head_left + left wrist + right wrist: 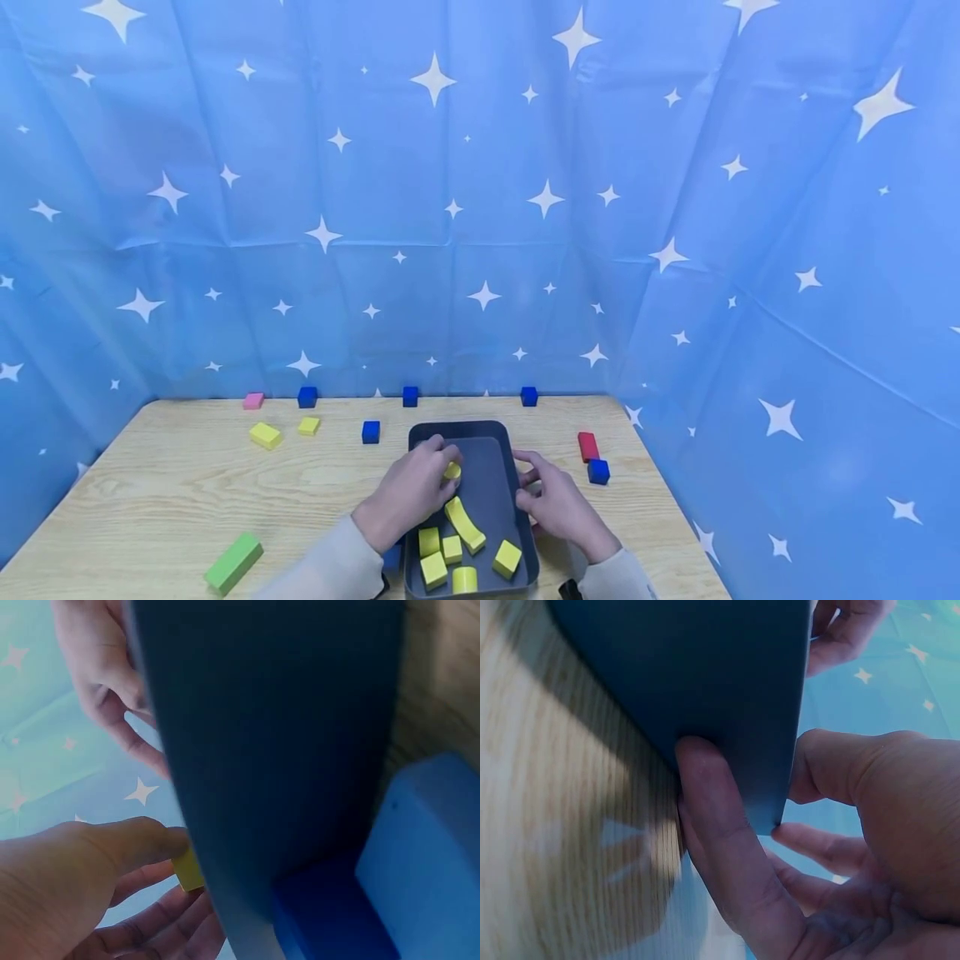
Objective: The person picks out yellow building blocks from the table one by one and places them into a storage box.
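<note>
A dark grey rectangular tray lies lengthwise at the table's front middle. Over its left part, my left hand pinches a small yellow block between thumb and fingers; the block is partly hidden by the tray wall in the left wrist view. My right hand grips the tray's right side, one finger against the outer wall and the thumb over the rim. Inside the tray's near half lie a curved yellow block, a yellow cylinder and several yellow cubes.
Blue blocks stand against the tray's left outside. A green block lies front left. Farther back are yellow blocks, a pink block and several blue cubes. A red block and a blue cube lie right.
</note>
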### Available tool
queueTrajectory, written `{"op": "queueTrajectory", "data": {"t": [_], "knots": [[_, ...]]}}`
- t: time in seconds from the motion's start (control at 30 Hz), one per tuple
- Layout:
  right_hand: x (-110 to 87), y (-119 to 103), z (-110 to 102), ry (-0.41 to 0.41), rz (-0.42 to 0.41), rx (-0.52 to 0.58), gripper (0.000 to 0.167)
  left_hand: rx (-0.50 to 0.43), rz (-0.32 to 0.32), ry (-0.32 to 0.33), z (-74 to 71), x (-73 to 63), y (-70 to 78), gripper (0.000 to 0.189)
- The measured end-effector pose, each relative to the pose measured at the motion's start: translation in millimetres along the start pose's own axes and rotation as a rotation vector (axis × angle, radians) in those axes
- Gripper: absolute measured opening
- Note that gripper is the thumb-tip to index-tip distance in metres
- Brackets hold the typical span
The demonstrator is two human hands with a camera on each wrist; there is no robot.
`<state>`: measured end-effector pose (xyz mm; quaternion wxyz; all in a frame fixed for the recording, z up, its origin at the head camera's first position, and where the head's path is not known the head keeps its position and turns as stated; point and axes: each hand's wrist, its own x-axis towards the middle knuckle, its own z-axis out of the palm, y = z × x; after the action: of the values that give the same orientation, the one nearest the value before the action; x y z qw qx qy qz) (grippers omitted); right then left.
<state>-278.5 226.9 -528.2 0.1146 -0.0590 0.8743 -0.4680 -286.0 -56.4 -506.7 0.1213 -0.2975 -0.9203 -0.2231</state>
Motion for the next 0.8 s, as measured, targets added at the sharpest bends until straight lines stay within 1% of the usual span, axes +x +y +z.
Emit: {"op": "queueTrajectory", "data": {"t": [0.07, 0.2, 0.4, 0.57, 0.67, 0.8], "knots": [[0.0, -0.1, 0.0, 0.002, 0.001, -0.003, 0.074, 0.007, 0.01, 0.0, 1.2, -0.5, 1.0, 0.021], [0.0, -0.2, 0.0, 0.002, -0.004, -0.009, 0.073, 0.02, 0.004, 0.004, 0.5, -1.7, 2.0, 0.021], [-0.2, -1.2, -0.6, 0.001, -0.008, -0.017, 0.074, 0.031, -0.044, -0.005, -4.9, -3.1, -2.7, 0.02], [-0.7, -1.0, 0.4, 0.0, -0.004, -0.014, 0.074, 0.01, -0.08, 0.023, -11.2, -6.2, -11.5, 0.02], [-0.6, 0.2, 0.8, -0.002, 0.001, -0.015, 0.074, 0.017, -0.119, 0.047, -16.2, -9.1, -17.9, 0.017], [0.6, 0.8, 0.5, -0.003, 0.001, -0.015, 0.073, 0.029, -0.203, 0.075, -24.5, -13.6, -29.7, 0.015]]}}
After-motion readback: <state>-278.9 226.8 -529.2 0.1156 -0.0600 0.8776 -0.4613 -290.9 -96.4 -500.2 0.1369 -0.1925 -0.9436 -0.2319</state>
